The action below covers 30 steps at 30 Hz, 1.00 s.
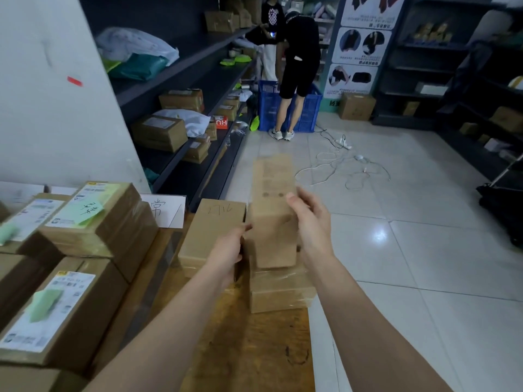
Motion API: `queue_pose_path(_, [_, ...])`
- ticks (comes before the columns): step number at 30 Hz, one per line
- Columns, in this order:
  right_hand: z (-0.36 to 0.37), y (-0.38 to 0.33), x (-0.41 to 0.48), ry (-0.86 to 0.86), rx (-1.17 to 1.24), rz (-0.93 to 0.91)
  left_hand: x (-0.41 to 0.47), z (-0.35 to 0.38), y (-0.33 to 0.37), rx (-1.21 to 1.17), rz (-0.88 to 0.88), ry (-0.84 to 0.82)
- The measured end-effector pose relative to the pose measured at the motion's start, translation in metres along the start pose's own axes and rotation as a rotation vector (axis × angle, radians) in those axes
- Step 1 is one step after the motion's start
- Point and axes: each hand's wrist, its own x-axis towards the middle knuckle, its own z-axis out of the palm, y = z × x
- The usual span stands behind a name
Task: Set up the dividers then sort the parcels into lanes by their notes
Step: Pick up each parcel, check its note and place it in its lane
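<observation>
Both hands on one parcel. Right hand (pixel 307 222) wraps the right side of a tall brown box (pixel 273 210), fingers curled over its front face, grip closed on it. Left hand (pixel 230 250) presses against the box's lower left edge, fingers partly hidden behind it; reads as a supporting grip on the same box. Box is blurred, upright and tilted slightly away, so motion is likely. Any note on it is unreadable; faint print only.

Box sits above a taped parcel (pixel 278 290) at 6 o'clock from it; cannot tell if touching or just lifted clear. At 9 o'clock of the held box, just beside it, a flat parcel (pixel 210 230) with pen marks on top. All of these are at the far right end of the wooden table (pixel 254 349).

Further out at 9 to 10 o'clock: a white paper sign (pixel 164 209) with a handwritten character, probably a lane label. Beyond it, stacked parcels, top one (pixel 93 216) carrying a green sticky note (pixel 87 210) with writing; another labelled parcel (pixel 56 312) at 8 o'clock also has a green note. No clear dividers seen standing between lanes.

Background at 12 o'clock: another person (pixel 297 58) bent over a blue crate (pixel 291 108), shelves (pixel 184 80) with boxes at 11 o'clock.

Step, by my read: sorting, moving one parcel to or from the right-end stack. Next move needs: read its note, match it to a lane, set it down square so the stack near the table edge doesn't tip.
</observation>
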Motion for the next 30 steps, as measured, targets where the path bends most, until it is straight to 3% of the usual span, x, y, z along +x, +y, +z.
queue_pose_path(5, [0.013,0.012,-0.021,-0.068,-0.187,-0.063,-0.013,-0.015,0.012,-0.225,-0.010,-0.127])
queue_pose_path(9, [0.019,0.028,-0.027,-0.151,-0.367,-0.077,-0.019,-0.034,0.010,-0.172,0.061,0.079])
queue_pose_path(13, [0.025,0.043,-0.030,-0.033,-0.579,-0.014,-0.018,-0.050,0.007,-0.073,0.071,0.166])
queue_pose_path(16, [0.027,0.048,-0.032,-0.012,-0.487,0.152,-0.017,-0.060,0.001,-0.074,0.052,0.139])
queue_pose_path(19, [0.027,0.051,-0.037,-0.016,-0.412,0.197,-0.020,-0.069,-0.004,-0.096,0.058,0.121])
queue_pose_path(24, [0.039,0.049,-0.054,0.051,-0.440,0.111,-0.029,-0.093,-0.008,-0.129,0.067,0.117])
queue_pose_path(30, [0.065,0.034,-0.097,0.082,-0.224,-0.007,-0.048,-0.129,-0.009,-0.169,0.108,0.133])
